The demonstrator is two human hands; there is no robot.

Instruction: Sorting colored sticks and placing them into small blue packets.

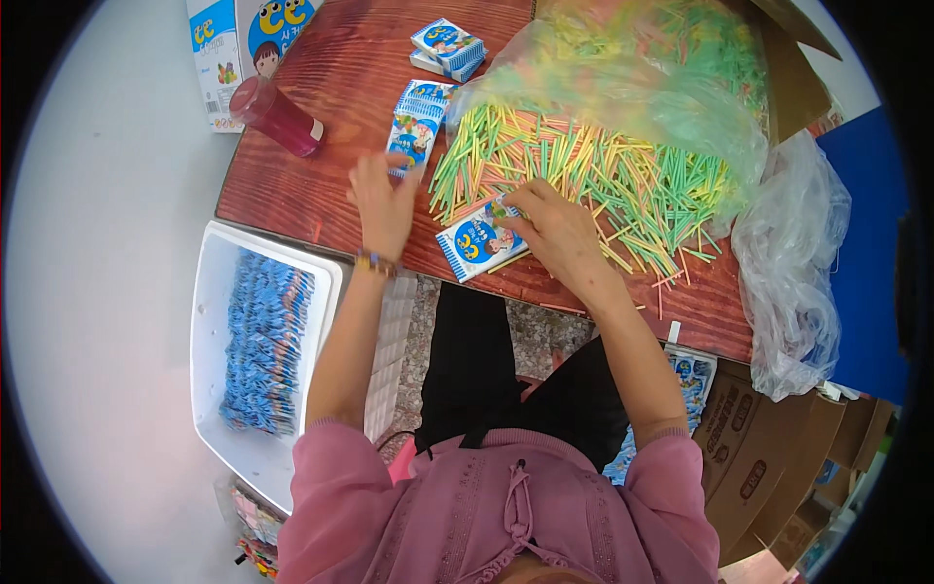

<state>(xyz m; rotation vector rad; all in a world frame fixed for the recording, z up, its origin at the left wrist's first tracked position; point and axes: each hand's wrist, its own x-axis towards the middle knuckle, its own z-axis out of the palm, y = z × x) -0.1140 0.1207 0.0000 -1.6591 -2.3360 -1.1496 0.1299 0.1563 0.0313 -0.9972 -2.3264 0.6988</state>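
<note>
My right hand (559, 234) grips a blue-and-white printed packet (474, 243) by its right end, with thumb and fingers closed on it. The packet lies tilted near the table's front edge. To the left, my left hand (384, 209) is raised with its fingers apart, by the lower end of a row of overlapping packets (418, 122) of the same kind; whether its fingertips touch them I cannot tell. A large heap of thin green, yellow and pink sticks (574, 156) spreads just beyond my right hand. Its far part lies under a clear plastic bag (623, 88).
A small stack of packets (448, 44) stands farther back on the reddish wooden table (341, 58). At the left are a cup of dark pink liquid (282, 117) and a printed carton (219, 58). A white foam box (209, 360) full of packets sits lower left; brown cardboard boxes (769, 457) lie lower right.
</note>
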